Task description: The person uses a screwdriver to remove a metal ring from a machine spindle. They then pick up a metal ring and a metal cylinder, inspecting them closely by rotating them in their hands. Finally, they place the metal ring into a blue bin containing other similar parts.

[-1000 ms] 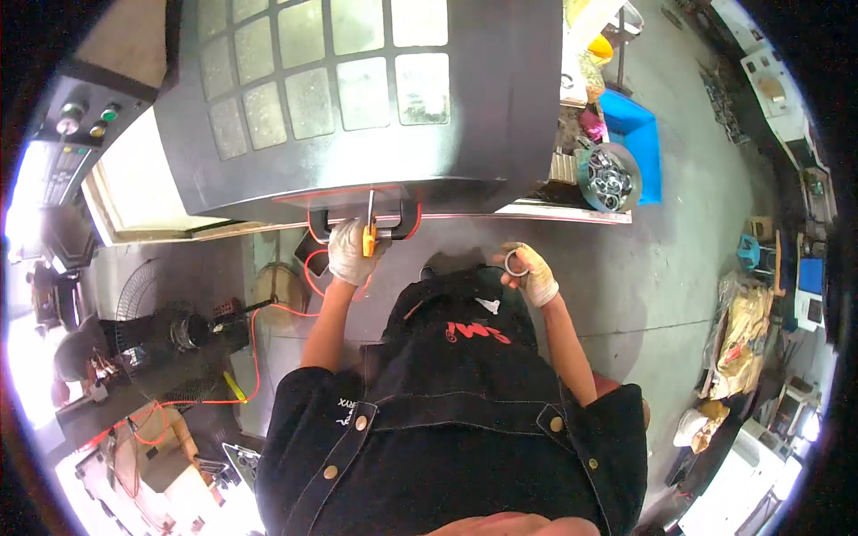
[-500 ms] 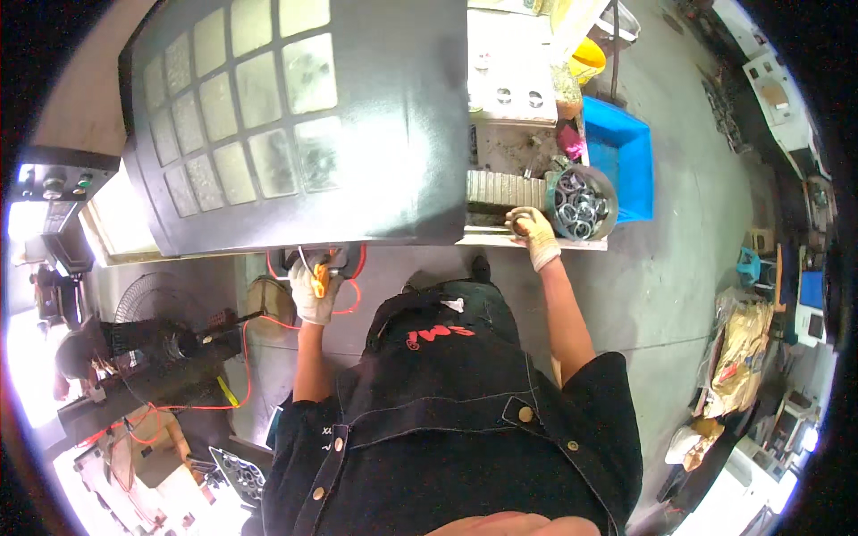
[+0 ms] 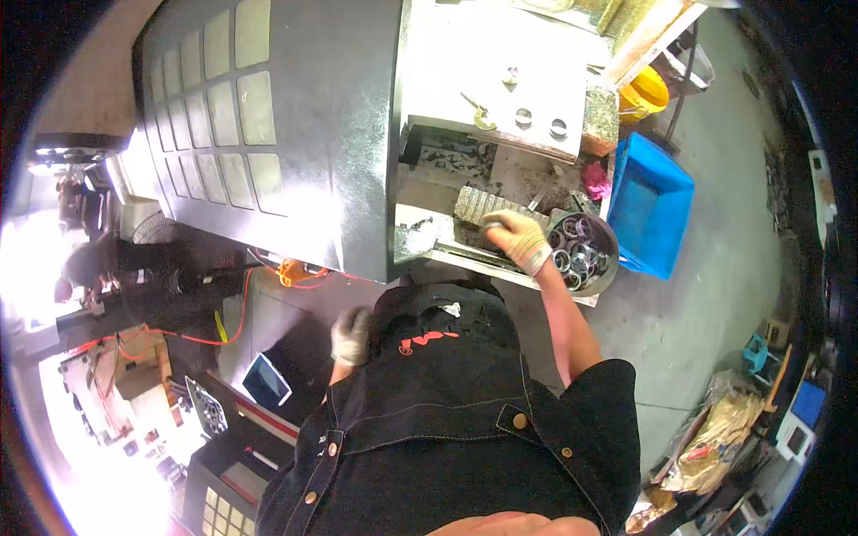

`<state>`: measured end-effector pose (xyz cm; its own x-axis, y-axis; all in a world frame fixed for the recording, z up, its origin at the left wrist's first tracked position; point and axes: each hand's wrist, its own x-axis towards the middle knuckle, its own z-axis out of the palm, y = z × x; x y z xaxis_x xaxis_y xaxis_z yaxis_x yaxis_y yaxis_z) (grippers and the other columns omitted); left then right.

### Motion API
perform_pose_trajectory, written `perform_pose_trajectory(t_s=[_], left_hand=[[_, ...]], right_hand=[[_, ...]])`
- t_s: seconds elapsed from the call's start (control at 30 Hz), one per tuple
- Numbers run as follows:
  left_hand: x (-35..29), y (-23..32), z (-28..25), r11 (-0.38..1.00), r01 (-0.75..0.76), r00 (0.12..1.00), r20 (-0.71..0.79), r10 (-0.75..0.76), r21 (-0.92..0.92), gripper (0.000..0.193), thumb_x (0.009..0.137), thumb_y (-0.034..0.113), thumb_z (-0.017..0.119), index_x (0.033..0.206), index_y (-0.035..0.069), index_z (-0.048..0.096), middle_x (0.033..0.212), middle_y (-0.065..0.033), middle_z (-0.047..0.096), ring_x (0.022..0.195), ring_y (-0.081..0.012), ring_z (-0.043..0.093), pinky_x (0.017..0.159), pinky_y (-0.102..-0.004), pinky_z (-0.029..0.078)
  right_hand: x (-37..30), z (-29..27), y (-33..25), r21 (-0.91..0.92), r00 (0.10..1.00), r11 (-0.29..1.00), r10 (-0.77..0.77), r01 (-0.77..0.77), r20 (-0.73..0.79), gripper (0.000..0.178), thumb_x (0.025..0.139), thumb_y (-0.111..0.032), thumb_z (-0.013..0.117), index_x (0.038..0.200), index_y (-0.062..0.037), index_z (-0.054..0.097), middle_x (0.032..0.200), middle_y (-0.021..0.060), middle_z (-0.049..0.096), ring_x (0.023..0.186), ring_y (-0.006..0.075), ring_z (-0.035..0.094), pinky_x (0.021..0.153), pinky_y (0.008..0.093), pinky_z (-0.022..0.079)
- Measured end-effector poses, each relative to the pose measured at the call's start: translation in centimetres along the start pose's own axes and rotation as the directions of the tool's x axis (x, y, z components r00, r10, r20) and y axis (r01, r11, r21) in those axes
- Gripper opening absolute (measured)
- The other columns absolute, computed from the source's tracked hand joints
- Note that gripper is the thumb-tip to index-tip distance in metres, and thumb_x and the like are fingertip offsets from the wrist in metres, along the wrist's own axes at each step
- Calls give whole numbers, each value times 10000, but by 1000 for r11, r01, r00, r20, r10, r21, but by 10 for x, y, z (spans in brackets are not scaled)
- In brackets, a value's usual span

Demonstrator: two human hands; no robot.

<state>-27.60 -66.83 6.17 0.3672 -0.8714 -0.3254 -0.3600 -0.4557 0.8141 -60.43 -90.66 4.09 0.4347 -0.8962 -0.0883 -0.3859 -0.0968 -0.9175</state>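
the right hand (image 3: 518, 241), covered by a pale glove, was held over the front ledge (image 3: 478, 268) of the work area, with the ribbed block (image 3: 487, 205) just beyond it. its fingers were curled nearly closed, and a small grey ring (image 3: 492, 226) seemed to be pinched at the tips; most of it was hidden by the glove, so its full outline could not be made out. just to the right of that hand stood a round container (image 3: 611, 255), which was filled with loose metal rings (image 3: 576, 255).

the left hand (image 3: 351, 338), also gloved, was held low beside the black apron (image 3: 438, 384), well apart from the right. it was blurred: nothing could be seen in its grasp, and how far its fingers were opened could not be told.

near the lower edge of the dark door (image 3: 349, 134), an orange tool (image 3: 290, 272) was seen beside a red hose (image 3: 244, 313). beyond the right hand, two more rings (image 3: 523, 116) were set apart on the white tabletop (image 3: 554, 76). the blue bin (image 3: 657, 205) was placed beside the container, and a pink cloth (image 3: 596, 181) was seen near its left wall.
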Motion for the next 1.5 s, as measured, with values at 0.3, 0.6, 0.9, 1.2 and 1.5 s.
perform_pose_trajectory(t_s=[0.3,0.6,0.9,1.2,1.5], left_hand=[[55,124,156,249,688,709,705,-32,-681,563,934,541,476,1258,81,504,1189,-115,591,1044,-249,616,900,-441,517],[46,105,175,220,701,705,706,-69,-678,512,1006,482,319,1131,52,566,897,-116,652,533,-154,506,466,-262,392],[34,83,156,520,394,890,455,-11,-758,457,985,432,440,1117,18,580,940,-123,669,814,-195,644,684,-301,534],[33,98,148,377,561,770,632,91,-737,419,999,447,400,1105,82,577,915,-69,652,649,-135,573,516,-248,450],[38,162,128,541,433,632,671,388,-721,437,971,468,464,1128,67,539,980,-34,608,875,-117,572,722,-263,478]], right_hand=[[-20,-1,-50,146,936,962,-260,230,238,314,805,-138,663,1100,-30,664,1247,149,572,1168,289,534,993,367,422],[99,-142,53,-601,946,796,-132,-76,-295,425,786,-219,573,1190,-89,602,994,194,655,889,393,607,841,445,485],[186,-168,94,-897,1000,440,16,-31,-27,352,800,-298,584,1123,-164,620,1039,179,653,915,363,634,800,438,515],[100,-142,84,857,987,508,158,-81,0,468,840,-311,647,1207,-51,522,1137,116,627,1018,309,625,851,413,528],[-39,-50,-60,994,997,-110,-80,-23,14,547,801,-182,667,1312,-96,493,1328,218,496,1093,381,578,794,390,571]])
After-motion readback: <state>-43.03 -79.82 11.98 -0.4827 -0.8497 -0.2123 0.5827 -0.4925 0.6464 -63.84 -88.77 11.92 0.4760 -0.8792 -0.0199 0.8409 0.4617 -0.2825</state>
